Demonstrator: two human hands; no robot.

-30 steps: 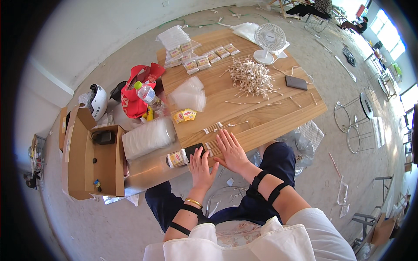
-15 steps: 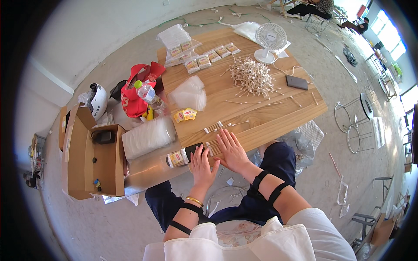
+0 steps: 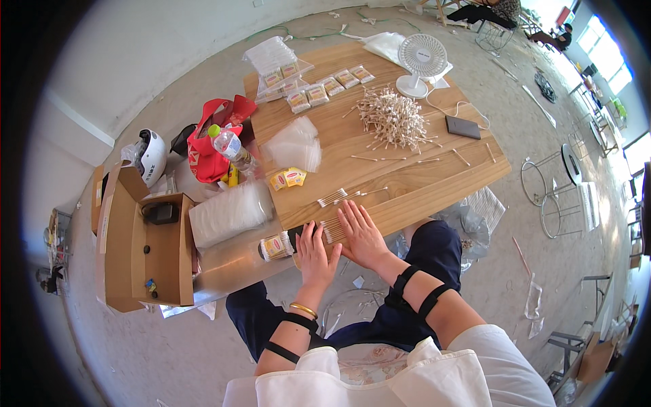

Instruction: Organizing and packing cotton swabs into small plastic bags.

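My left hand [image 3: 316,259] lies at the table's near edge with its fingers stretched out, partly over a black pad [image 3: 296,235]. Flat beside it, my right hand [image 3: 365,239] rests on the wood with fingers extended. Between the two hands a row of cotton swabs [image 3: 332,230] lies side by side, partly covered by the right hand. A smaller bundle of swabs [image 3: 332,197] sits just beyond the right fingertips. Left of my left hand is a packet of swabs with a yellow and white card [image 3: 276,247]. Neither hand grips anything.
Farther back are a large swab heap [image 3: 393,119], a white fan [image 3: 422,60], a dark power bank [image 3: 462,127] and filled packets [image 3: 317,95]. At left stand clear bags [image 3: 293,145], yellow cards [image 3: 288,178], a bottle [image 3: 232,146] and an open cardboard box [image 3: 129,251].
My left hand has shifted very slightly, its fingers a little straighter. The right hand and the things on the table look the same.
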